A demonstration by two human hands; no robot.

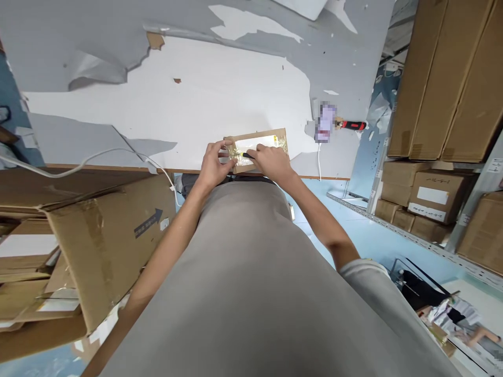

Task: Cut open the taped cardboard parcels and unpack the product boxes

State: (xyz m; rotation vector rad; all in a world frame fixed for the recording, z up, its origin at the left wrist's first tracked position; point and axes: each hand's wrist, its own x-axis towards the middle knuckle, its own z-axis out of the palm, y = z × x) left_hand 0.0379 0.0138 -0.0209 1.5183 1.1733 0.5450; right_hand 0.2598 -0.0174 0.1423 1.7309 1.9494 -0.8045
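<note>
A small flat cardboard box (286, 140) lies at the table's near edge, with a white label and shiny clear tape at its ends. My left hand (214, 163) grips its left end, thumb at the near side and fingers at the far corner. Above the box, my right hand (272, 161) is closed around a slim black tool with a yellow part (245, 155). The tool points left over the taped end. Its tip is too small to make out, so I cannot tell whether it is a cutter or a pen.
On the worn table (220, 94), a blurred-out phone-like device (326, 123) with a white cable lies beside a red-and-black handle (353, 125). A large open carton (113, 246) of flattened cardboard stands at left. Shelves with boxes (436, 196) rise at right; another person's arm (485, 335) shows lower right.
</note>
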